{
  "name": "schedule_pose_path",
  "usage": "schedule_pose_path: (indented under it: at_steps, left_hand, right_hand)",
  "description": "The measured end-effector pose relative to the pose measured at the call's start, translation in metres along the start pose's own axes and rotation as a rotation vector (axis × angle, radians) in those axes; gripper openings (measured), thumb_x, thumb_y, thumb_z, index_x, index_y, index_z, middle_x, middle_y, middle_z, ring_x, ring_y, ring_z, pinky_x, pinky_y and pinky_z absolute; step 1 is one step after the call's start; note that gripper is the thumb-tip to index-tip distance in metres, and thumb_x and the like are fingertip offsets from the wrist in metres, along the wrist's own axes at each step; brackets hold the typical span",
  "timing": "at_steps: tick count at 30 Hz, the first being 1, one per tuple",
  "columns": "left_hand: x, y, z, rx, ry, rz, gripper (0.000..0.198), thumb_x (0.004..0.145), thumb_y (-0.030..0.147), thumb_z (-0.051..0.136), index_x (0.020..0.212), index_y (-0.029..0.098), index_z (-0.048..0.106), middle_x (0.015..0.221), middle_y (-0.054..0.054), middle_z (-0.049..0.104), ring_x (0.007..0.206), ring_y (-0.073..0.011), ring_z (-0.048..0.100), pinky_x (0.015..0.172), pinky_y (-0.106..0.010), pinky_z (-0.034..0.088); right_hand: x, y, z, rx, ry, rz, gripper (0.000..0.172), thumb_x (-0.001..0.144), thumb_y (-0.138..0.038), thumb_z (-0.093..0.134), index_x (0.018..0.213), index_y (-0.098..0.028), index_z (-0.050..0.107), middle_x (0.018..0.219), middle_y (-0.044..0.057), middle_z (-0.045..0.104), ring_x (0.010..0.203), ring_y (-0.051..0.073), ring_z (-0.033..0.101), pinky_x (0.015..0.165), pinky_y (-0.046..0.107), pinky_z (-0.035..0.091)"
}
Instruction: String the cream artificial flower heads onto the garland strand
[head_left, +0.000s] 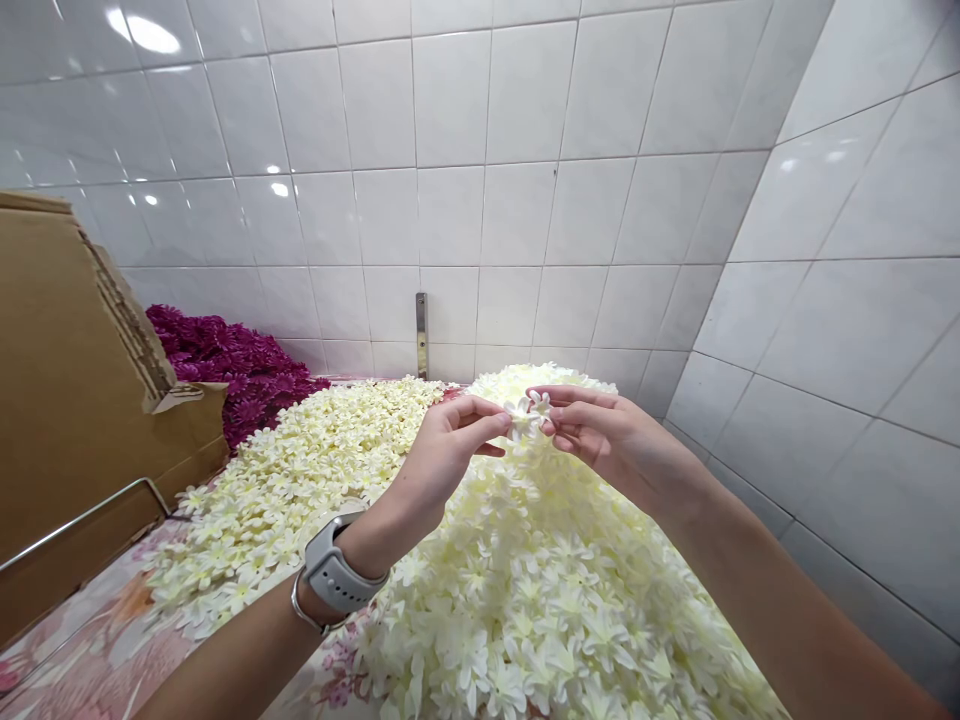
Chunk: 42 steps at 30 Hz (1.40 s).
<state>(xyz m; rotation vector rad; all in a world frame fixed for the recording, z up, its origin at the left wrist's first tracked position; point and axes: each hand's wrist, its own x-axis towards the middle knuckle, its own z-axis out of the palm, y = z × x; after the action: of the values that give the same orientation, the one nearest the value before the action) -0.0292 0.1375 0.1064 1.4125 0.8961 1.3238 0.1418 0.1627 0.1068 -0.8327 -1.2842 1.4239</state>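
**One cream flower pinched between two hands above the heap**

Nearest the camera, at the table's near edge, a strip of patterned tablecloth shows bare. Above it the left forearm carries a grey watch with a thin bangle beside it. The heap of flowers rises from that edge along the table's right side, close against the tiled wall.

Over the heap's far crest the left hand and the right hand meet fingertip to fingertip, each closed in a pinch on the same cream flower. It sits dead centre between them, clear of the heap below, and neither hand is nearer. Its petals spread crosswise between the fingertips.

The fingers cover much of it (whether it is one blossom or two pressed together I cannot tell), and the right palm faces away.

Further off, a cardboard box stands along the left edge, cut off by the frame. Purple flowers fill the far left corner, and a metal strip stands on the back wall.
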Motion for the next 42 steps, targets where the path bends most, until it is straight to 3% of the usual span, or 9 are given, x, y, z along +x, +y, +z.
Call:
schedule_pose_path:
  at_steps: [2,6,9,22,27,32,42]
  left_hand:
    - [0.0,0.0,0.0,-0.003,-0.002,0.002,0.011,0.071,0.024,0.063,0.065,0.015,0.063,0.074,-0.001,0.057,0.076,-0.0124,0.055,0.067,-0.023,0.048]
    - [0.0,0.0,-0.001,-0.007,0.002,0.005,0.011,0.071,0.024,0.064,0.065,0.015,0.063,0.074,0.0,0.057,0.075,-0.0121,0.055,0.067,-0.023,0.048]
    - [0.001,-0.001,-0.001,-0.009,0.002,0.003,0.011,0.07,0.025,0.065,0.064,0.015,0.063,0.072,0.0,0.058,0.075,-0.0126,0.055,0.067,-0.024,0.048]
    - [-0.001,0.001,0.001,-0.002,0.005,-0.013,0.013,0.068,0.028,0.066,0.063,0.016,0.063,0.072,0.0,0.057,0.075,-0.0134,0.055,0.068,-0.025,0.046]
    - [-0.001,0.001,0.0,0.004,0.014,-0.011,0.014,0.068,0.028,0.065,0.063,0.016,0.063,0.075,-0.001,0.058,0.077,-0.0143,0.055,0.07,-0.026,0.047]
    - [0.0,0.0,0.0,0.007,0.035,-0.012,0.013,0.068,0.028,0.066,0.063,0.016,0.063,0.074,-0.002,0.058,0.076,-0.0141,0.054,0.068,-0.026,0.047]
    - [0.002,-0.001,0.002,0.025,0.031,-0.031,0.013,0.07,0.026,0.065,0.063,0.016,0.062,0.075,-0.002,0.059,0.078,-0.0139,0.056,0.068,-0.024,0.048]
  right_hand:
    - [0.0,0.001,-0.001,-0.003,0.002,-0.011,0.029,0.062,-0.018,0.071,0.091,-0.021,0.068,0.073,0.0,0.057,0.065,0.009,0.051,0.057,0.02,0.041]
    - [0.001,0.001,-0.003,-0.001,0.017,-0.055,0.016,0.062,-0.019,0.072,0.077,-0.02,0.066,0.069,-0.001,0.055,0.066,0.009,0.051,0.063,0.021,0.043]
    - [0.002,0.0,-0.002,-0.009,0.032,-0.053,0.015,0.061,-0.021,0.074,0.074,-0.017,0.067,0.071,0.001,0.056,0.067,0.009,0.051,0.066,0.021,0.044]
    - [0.001,0.001,-0.002,-0.053,-0.019,-0.074,0.017,0.063,-0.02,0.071,0.075,-0.02,0.059,0.076,0.0,0.062,0.071,0.012,0.052,0.064,0.025,0.039]
    - [0.001,-0.001,-0.005,-0.094,0.138,-0.104,0.036,0.05,-0.017,0.078,0.08,-0.017,0.057,0.074,0.003,0.066,0.072,0.015,0.057,0.076,0.031,0.041]
    - [0.009,0.001,-0.015,-0.145,0.283,-0.164,0.045,0.042,-0.028,0.085,0.075,-0.017,0.057,0.067,0.001,0.063,0.071,0.016,0.057,0.075,0.032,0.04]
    - [0.015,0.009,-0.022,-0.484,0.356,-0.379,0.039,0.055,-0.047,0.078,0.076,-0.019,0.061,0.062,-0.002,0.047,0.062,0.012,0.046,0.062,0.028,0.038]
